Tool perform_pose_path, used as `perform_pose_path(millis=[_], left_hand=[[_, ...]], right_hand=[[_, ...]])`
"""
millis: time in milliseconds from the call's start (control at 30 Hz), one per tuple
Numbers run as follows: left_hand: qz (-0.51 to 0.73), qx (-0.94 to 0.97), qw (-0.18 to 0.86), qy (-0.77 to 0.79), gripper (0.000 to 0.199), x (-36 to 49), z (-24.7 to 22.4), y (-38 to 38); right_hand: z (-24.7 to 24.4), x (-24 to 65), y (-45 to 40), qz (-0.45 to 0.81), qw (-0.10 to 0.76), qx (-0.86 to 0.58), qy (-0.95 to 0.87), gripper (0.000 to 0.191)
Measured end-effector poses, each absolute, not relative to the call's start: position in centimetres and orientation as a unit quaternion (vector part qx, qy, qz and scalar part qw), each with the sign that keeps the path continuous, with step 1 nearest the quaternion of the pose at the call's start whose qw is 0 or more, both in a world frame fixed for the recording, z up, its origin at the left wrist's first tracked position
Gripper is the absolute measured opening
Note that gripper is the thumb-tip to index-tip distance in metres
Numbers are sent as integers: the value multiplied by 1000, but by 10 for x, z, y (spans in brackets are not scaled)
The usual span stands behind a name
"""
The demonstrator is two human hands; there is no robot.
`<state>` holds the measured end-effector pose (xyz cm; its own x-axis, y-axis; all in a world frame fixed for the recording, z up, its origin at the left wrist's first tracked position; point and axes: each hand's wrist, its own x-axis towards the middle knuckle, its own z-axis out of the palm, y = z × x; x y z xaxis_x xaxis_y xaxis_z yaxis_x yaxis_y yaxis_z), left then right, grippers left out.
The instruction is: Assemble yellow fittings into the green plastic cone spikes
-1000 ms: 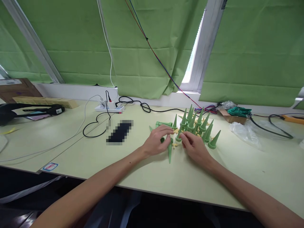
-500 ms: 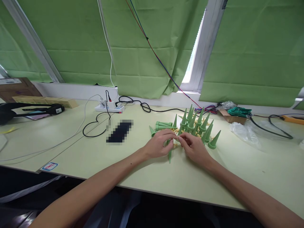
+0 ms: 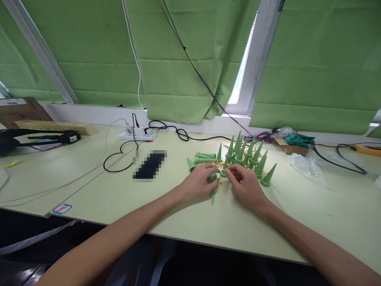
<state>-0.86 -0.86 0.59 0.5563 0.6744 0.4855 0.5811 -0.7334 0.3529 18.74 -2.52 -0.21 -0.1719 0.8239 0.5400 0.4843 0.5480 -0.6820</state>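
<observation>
My left hand (image 3: 201,179) curls round the wide end of a green plastic cone (image 3: 212,196), whose narrow tip points toward me. Its thumb and forefinger are bent about the cone's base. To its right, my right hand (image 3: 244,183) has thumb and forefinger pinched together; anything between them is too small to make out. Just behind those fingertips stands another green cone (image 3: 224,173). Several more green cones (image 3: 238,147) stand upright in a cluster beyond both hands, with small yellow pieces (image 3: 218,163) scattered among them. Stacked green cones (image 3: 205,157) lie on their side behind my left hand.
On the pale table (image 3: 184,222), a pixelated dark patch (image 3: 150,165) lies left of my hands. A white power strip (image 3: 137,135) and black cable (image 3: 186,137) run along the back. At right are a small cardboard box (image 3: 288,147) and a clear plastic bag (image 3: 308,167).
My hands were touching at the fingertips and are now slightly apart. My right hand has shifted a little right, uncovering the cone behind; the cone at my left hand is in about the same place.
</observation>
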Motion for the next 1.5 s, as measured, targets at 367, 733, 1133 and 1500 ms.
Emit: perform_pose_path(millis=[367,733,1133,1500], left_hand=[[265,876,145,375,22,-8,6,-17],[242,876,161,384,26,-9,2,-15],[244,875,193,369,29,-11,11,-20],[270,871,152,381,19,-10,12,-17]], right_hand=[[-3,188,-25,174,477,-438,-742,21],[-3,188,-25,176,477,-439,-740,21],[-2,187,-26,187,478,-444,-735,19],[-1,186,-26,200,489,-429,-733,19]])
